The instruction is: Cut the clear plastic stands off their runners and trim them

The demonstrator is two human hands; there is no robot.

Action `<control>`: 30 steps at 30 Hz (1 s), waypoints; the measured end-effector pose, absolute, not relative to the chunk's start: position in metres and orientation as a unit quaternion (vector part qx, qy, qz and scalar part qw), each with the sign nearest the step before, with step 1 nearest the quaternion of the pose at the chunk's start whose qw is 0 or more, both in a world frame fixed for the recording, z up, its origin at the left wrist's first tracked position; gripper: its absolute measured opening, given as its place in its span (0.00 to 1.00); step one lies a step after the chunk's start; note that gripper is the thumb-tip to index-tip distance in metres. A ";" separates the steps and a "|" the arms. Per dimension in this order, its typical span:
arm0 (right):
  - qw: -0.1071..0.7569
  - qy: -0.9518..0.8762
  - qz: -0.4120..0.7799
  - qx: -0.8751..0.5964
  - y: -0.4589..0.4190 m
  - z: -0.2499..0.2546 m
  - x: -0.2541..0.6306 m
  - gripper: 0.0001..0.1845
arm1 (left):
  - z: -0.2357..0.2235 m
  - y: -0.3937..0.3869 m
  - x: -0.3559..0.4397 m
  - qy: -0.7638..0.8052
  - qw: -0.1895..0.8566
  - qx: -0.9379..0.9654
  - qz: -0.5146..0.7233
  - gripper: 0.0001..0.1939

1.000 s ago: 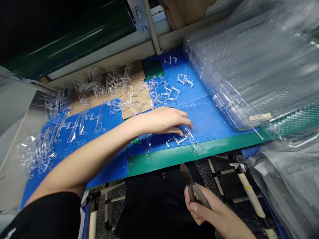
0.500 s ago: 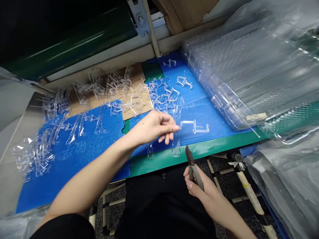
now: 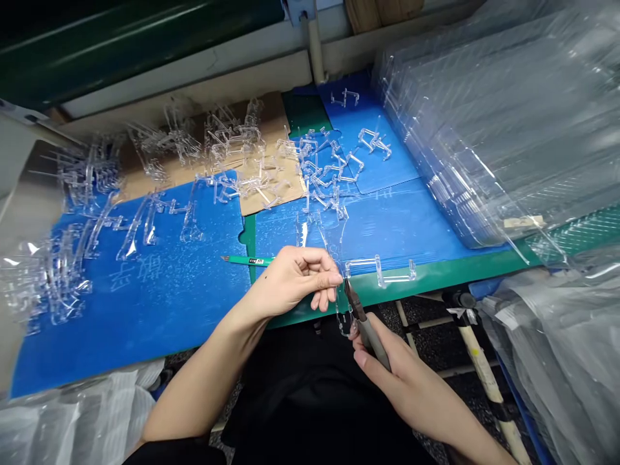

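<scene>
My left hand (image 3: 300,281) is closed in a pinch on a clear plastic moulded piece above the table's front edge. The piece's zigzag runner (image 3: 379,271) sticks out to the right, and its long slim parts extend above and below my fingers. In my right hand (image 3: 387,355) are side cutters (image 3: 364,321), gripped by their grey handles. Their dark jaws point up and meet the piece near the runner's left end, just right of my left fingertips. Whether the blades are closed on the plastic is too small to tell.
Loose clear runners (image 3: 329,171) lie in a heap behind my hands. More clear pieces (image 3: 58,278) stand in rows on the blue sheet (image 3: 194,290) at left. A green pointed tool (image 3: 247,260) lies near my left wrist. Stacked clear trays (image 3: 484,148) fill the right.
The clear piece in my left hand has come down and nearer. The side cutters have moved up-left until their jaws reach it. The view has shifted, and the green tool now shows.
</scene>
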State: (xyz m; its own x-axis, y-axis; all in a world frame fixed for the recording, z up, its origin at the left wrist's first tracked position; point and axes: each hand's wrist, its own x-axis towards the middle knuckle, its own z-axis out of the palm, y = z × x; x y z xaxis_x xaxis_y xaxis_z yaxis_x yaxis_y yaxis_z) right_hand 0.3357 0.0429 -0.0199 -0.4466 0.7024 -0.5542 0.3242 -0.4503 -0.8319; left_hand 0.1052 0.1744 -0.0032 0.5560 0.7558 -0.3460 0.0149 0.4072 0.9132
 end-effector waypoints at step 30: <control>0.174 -0.490 0.730 -0.443 0.064 -0.025 0.338 0.16 | -0.008 0.182 0.106 0.403 0.755 0.468 0.219 0.19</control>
State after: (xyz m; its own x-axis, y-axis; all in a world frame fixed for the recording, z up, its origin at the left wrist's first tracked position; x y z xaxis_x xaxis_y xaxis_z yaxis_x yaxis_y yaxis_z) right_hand 0.3375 0.0638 -0.0245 -0.5461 0.6890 -0.4766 0.1803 -0.4589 -0.8700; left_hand 0.1059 0.1823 -0.0076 0.5786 0.7084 -0.4043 0.0458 0.4667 0.8832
